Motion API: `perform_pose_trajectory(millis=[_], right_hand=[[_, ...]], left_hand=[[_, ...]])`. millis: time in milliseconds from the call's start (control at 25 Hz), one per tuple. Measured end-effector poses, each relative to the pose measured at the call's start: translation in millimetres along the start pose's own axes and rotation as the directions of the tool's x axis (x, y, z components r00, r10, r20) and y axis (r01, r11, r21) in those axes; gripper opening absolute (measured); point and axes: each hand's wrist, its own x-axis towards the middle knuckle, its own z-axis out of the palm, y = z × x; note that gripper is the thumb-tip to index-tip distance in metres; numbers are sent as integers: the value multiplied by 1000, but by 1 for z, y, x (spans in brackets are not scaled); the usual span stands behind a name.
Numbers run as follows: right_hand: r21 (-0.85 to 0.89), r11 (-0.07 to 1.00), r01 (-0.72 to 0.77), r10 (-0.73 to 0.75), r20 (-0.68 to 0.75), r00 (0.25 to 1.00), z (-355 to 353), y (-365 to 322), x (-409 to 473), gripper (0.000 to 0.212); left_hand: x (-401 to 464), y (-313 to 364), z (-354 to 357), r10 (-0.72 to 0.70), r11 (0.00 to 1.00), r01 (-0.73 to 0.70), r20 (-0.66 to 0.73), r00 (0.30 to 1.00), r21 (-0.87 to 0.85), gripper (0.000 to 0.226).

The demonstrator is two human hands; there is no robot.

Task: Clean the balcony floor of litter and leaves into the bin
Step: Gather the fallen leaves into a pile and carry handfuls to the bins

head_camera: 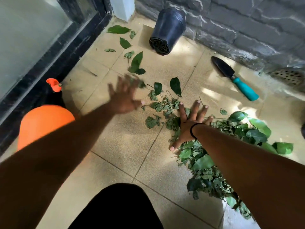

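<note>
Balcony floor [115, 146], beige tile, viewed from above the person's arms. The right hand [189, 124] lies flat, palm down, on the near edge of a large heap of green leaves [206, 162]; its fingers are straight and spread apart, tips pointing toward the far wall, thumb stretched out toward the person. A dark band [194, 130] circles that wrist. The heap runs from under this hand down along the right forearm toward the lower right of the view.

The left hand [125, 98] is raised over the tiles to the left of the heap, fingers spread and straight, holding nothing. It is motion-blurred, so finer detail of the fingertips cannot be told.

Loose leaves [136, 62] lie scattered across the tiles between the hands and the far corner, some just beyond the left hand's fingertips, others close to the glass door [33, 38] on the left.

A black plastic plant pot [166, 32] lies on its side against the grey stone wall [247, 22], its perforated base facing the viewer. A garden trowel [234, 78] with a dark blade and teal handle lies on the floor to the right, near a round perforated drain cover [288, 76]. An orange sprayer bottle [44, 123] stands at the left by the door frame, partly behind the left arm. A dark-clad knee [118, 207] shows at the bottom.
</note>
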Motion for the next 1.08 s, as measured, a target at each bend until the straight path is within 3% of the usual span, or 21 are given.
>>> perform_pose_trajectory(millis=[80,120,160,200,280,320,400,480,560,600,640,680,720,760,800,840,920,1000,1080], right_hand=[[-5,1000,-7,7,7,1000,-2,0,-1,175],[-4,1000,-10,10,14,1000,-3,0,-2,175],[-8,1000,-7,7,18,1000,-3,1,-2,174],[-11,1000,-2,2,20,1000,-3,1,-3,174],[-4,1000,-7,7,15,1000,-4,2,-2,174],[0,1000,-6,6,10,1000,-3,3,-1,174],[-14,1000,11,-11,-1,1000,-1,4,1,175],[0,1000,5,-5,-5,1000,-1,4,3,176],[7,1000,7,-7,-19,1000,-1,5,2,176],[-3,1000,14,-14,-20,1000,0,4,3,176],[-7,1000,15,-16,-21,1000,0,4,3,176],[-15,1000,11,-11,-25,1000,0,5,4,174],[-22,1000,6,-7,-32,999,1,5,4,173],[-28,1000,3,-4,-40,999,2,5,4,172],[-33,999,1,-3,-46,999,3,5,4,173],[-37,999,2,-4,-52,999,5,5,5,174],[-62,998,4,-9,-68,998,6,4,6,175],[-61,998,6,-12,-87,996,7,4,7,174],[-40,999,12,-16,-104,994,6,2,5,174]], left_hand=[[-29,40,26,267,957,-257,59,962,-137,94],[-41,50,32,295,934,-290,-9,956,-207,94],[-47,52,29,211,939,-238,-129,969,-248,98],[-49,47,21,25,960,-88,-235,972,-265,113],[-46,23,0,-398,901,326,-247,884,-287,150],[-46,9,-8,-517,847,454,-227,825,-276,162],[-42,-18,-15,-625,769,564,-165,763,-302,172],[-38,-18,-17,-660,707,618,-6,752,-342,169],[-39,11,4,-507,834,492,4,862,-249,150],[-44,35,19,-304,927,297,4,953,-232,134],[-48,61,28,-68,955,73,27,997,-287,115],[-52,83,31,103,927,-91,14,995,-363,93],[-53,95,30,185,884,-195,-64,981,-425,72],[-51,97,25,146,879,-207,-171,974,-430,64],[-48,89,20,38,917,-134,-253,967,-376,73],[-46,74,13,-132,943,41,-260,956,-331,96],[-48,31,4,-500,836,444,-114,859,-323,148],[-54,3,-1,-602,763,578,7,798,-290,170],[-51,-1,-11,-576,769,576,89,812,-279,177]])
